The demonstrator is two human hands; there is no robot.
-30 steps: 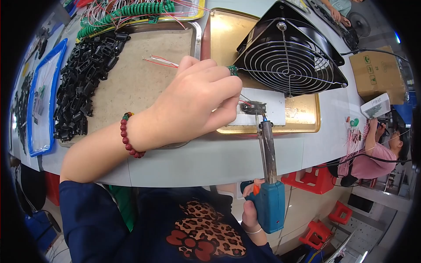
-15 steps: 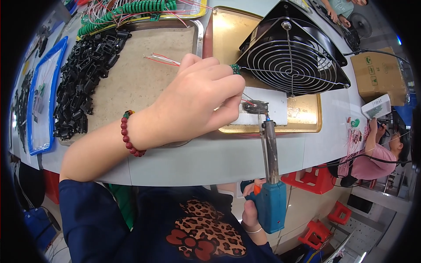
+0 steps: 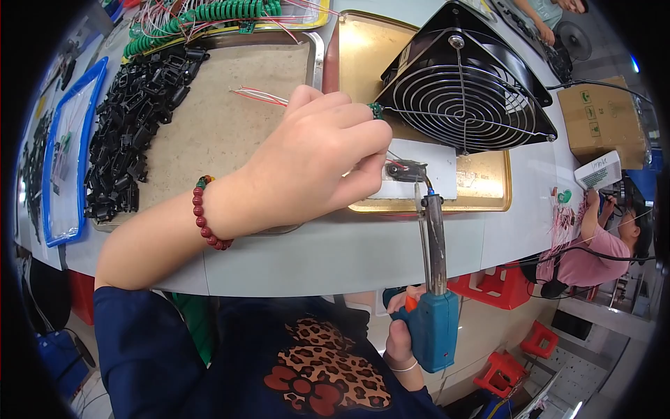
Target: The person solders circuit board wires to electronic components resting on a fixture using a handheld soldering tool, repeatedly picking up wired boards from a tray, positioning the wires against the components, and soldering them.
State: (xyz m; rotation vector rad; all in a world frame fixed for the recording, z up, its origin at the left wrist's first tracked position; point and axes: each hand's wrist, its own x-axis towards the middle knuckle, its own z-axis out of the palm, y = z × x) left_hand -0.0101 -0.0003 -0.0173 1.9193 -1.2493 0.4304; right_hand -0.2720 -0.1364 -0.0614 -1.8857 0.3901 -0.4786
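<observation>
My left hand (image 3: 324, 150) is closed in a pinch on a small green circuit board (image 3: 377, 110) with thin wires. Only the board's edge shows past my knuckles, and red and white wires (image 3: 259, 96) stick out behind the hand. A red wire end reaches a small black plastic housing (image 3: 406, 171) lying on a white pad (image 3: 441, 167). My right hand (image 3: 400, 335) grips a blue soldering gun (image 3: 433, 332) with an orange trigger, its barrel pointing away from me. The bent tip is at the housing's right end; whether it touches cannot be seen.
A black fan (image 3: 467, 91) with a wire guard stands over the gold tray (image 3: 488, 183). Left lies a metal tray (image 3: 223, 77) with heaped black housings (image 3: 136, 126); green boards (image 3: 230, 10) with wires lie behind. A co-worker in pink (image 3: 593, 262) sits at right, near a carton (image 3: 606, 119).
The soldering gun has shifted slightly to the right, and its tip now sits at the housing's right end. My left hand has barely moved.
</observation>
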